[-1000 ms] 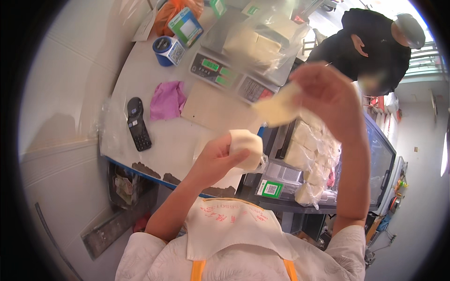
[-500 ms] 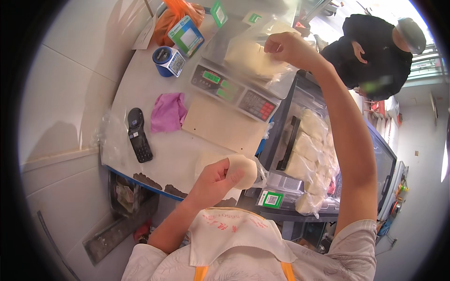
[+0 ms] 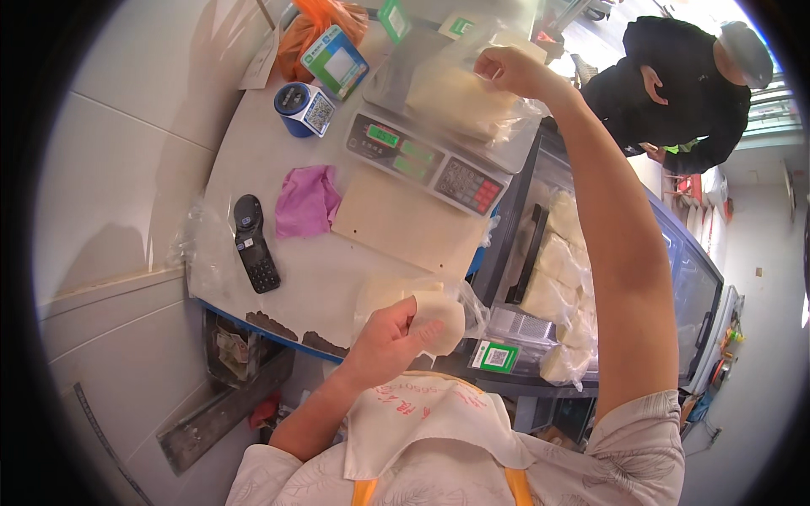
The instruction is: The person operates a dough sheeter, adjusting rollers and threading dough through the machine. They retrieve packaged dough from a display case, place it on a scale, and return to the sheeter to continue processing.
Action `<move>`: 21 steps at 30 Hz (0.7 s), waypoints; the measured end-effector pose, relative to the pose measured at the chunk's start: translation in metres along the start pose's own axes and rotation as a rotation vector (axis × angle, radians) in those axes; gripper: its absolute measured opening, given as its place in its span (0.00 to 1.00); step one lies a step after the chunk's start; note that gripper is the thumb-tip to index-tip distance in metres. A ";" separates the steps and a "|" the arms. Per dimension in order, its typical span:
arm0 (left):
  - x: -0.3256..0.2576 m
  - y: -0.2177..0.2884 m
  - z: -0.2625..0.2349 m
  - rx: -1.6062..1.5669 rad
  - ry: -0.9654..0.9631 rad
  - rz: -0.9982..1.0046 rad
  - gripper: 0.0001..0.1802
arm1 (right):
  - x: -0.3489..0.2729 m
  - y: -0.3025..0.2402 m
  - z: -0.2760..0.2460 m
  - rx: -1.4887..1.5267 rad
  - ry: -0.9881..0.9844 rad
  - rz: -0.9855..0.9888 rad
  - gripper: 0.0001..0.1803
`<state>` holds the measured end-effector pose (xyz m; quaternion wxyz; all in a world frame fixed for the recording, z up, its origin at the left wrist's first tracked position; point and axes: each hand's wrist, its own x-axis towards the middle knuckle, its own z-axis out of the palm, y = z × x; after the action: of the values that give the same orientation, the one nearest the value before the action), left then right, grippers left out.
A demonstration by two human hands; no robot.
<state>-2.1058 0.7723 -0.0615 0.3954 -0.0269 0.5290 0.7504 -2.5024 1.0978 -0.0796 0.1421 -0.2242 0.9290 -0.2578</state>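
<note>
In my left hand [image 3: 390, 337] is a small stack of pale round dough wrappers [image 3: 440, 319], pinched between thumb and fingers above the near table edge. A clear plastic bag [image 3: 483, 333] lies under and beside it. My right arm reaches far across to the scale [image 3: 426, 160]. There, my right hand [image 3: 509, 72] is closed, fingertips pinching the upper part of a clear plastic bag [image 3: 527, 108]. Inside that bag, pale dough wrappers [image 3: 451, 97] rest on the scale's metal pan. The bag's film partly blurs their outline.
A purple cloth [image 3: 305, 202], a black handheld terminal [image 3: 255, 244], a blue round speaker [image 3: 295, 108] and an orange bag [image 3: 325, 34] are on the table. To the right, a clear-lidded case holds several bagged pale stacks [image 3: 557, 270]. A person in black [image 3: 675, 93] stands beyond.
My right hand has gone from over the wrappers to the bag's upper part, and the plastic now stands up around them. My left hand still holds its stack.
</note>
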 end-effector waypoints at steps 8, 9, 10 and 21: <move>-0.001 -0.005 0.004 0.008 0.038 0.043 0.20 | -0.013 0.002 -0.012 0.009 0.041 0.002 0.21; 0.000 -0.005 0.007 0.019 0.077 0.071 0.17 | -0.018 0.009 -0.011 -0.012 0.071 -0.048 0.21; -0.001 -0.006 0.009 0.023 0.129 0.097 0.14 | -0.025 0.005 -0.008 -0.119 0.164 -0.030 0.23; -0.042 -0.005 0.034 0.314 -0.041 -0.010 0.16 | -0.319 -0.213 0.144 1.312 -0.372 0.350 0.29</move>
<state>-2.0605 0.7768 -0.0311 0.4092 0.0482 0.6316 0.6568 -2.1003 1.0307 -0.0355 0.4438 0.0201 0.5646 -0.6956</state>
